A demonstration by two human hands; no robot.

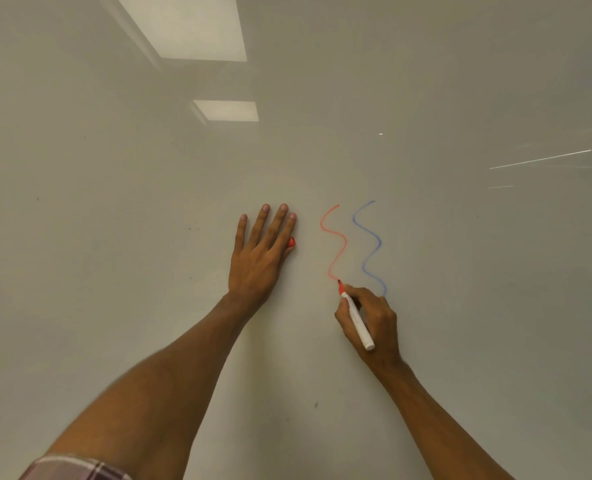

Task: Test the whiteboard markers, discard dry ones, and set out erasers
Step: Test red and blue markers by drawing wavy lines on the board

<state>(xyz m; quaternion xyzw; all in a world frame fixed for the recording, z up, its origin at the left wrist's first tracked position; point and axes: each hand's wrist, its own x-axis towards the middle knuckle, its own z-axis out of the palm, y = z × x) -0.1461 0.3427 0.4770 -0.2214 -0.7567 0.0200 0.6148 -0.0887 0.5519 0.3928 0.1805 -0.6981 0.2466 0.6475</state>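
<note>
Now | right hand (370, 320) is gripping marker (356, 318) mid-barrel, fingers clamped round it, tip touching board (114, 271) at red squiggle's (334, 244) foot | left hand (260, 258) is lying flat, fingers straight, cap (291, 242) peeking out beneath | marker is looking light, stiff, smooth: barrel grip is suiting it.

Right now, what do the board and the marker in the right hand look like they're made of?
Whiteboard: smooth glossy surface, glass or coated panel, cannot tell which; it mirrors the ceiling lights. Marker in the right hand: white barrel, likely matte plastic, no sharp glare; red tip probably felt.
</note>
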